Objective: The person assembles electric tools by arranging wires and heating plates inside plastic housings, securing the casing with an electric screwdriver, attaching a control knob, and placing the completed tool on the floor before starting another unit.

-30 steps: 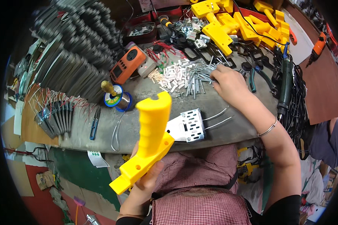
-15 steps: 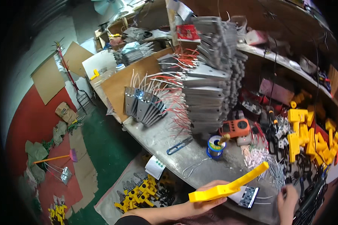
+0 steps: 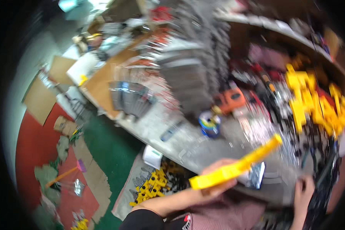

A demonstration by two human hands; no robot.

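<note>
My left hand (image 3: 218,180) is closed around a yellow plastic handle (image 3: 239,166), which points up to the right. Just beyond the fingers, beneath the handle, a shiny metal plate (image 3: 258,176) shows, with pale wires trailing right; whether the hand also grips it cannot be told. At the bench's right side my right hand (image 3: 305,186) has its fingers curled, close to a bundle of black cords (image 3: 321,182). Blur hides what those fingers hold, if anything.
Stacked grey metal plates (image 3: 186,76) with red and white wires stand on the bench (image 3: 157,126). A solder spool (image 3: 209,124), an orange meter (image 3: 230,101) and yellow housings (image 3: 314,101) lie rightward. Yellow-handled pieces (image 3: 151,186) sit below the bench's left edge.
The view has swung, blurring and shifting the scene. My left hand still holds the yellow handle, now tilted a little flatter. My right hand is farther right, nearer the black cords.
</note>
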